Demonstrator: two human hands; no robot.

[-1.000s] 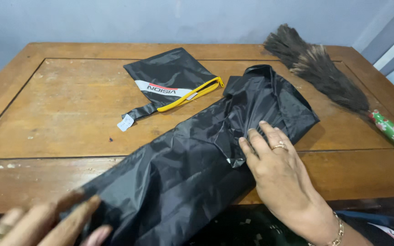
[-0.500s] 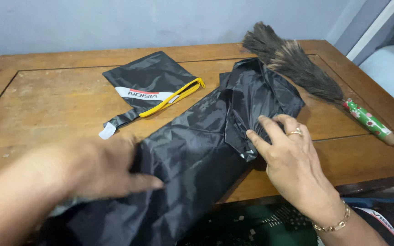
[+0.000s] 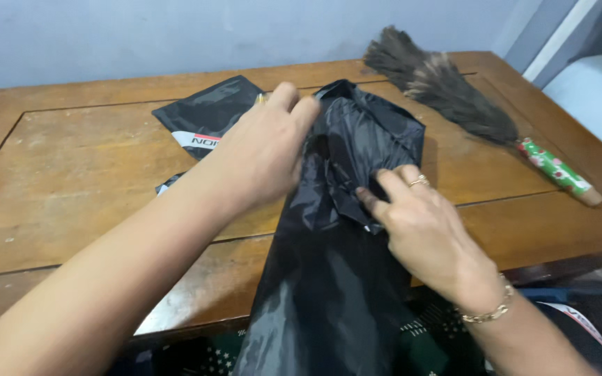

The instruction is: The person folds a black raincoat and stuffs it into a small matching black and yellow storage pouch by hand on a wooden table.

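Pressing hands: left hand (image 3: 266,150) flat on the black garment (image 3: 336,278), right hand (image 3: 423,233) pinching a fold just right of it.
Garment: draped over the wooden table (image 3: 71,181) edge.
Beyond left hand: black pouch (image 3: 207,115).
Far right: feather duster (image 3: 454,97).

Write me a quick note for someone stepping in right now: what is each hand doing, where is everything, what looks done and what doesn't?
Left hand: reached across, palm down on the upper part of the black garment, holding nothing.
Right hand: fingers pressed on a fold near the garment's middle, seemingly pinching it.
The garment lies lengthwise on the wooden table, its lower end hanging over the near edge.
A small black pouch lies flat behind the left hand; a feather duster lies at the far right, untouched.
Done: garment gathered into a long narrow strip.
Left: it is not yet folded short, and the pouch looks flat.
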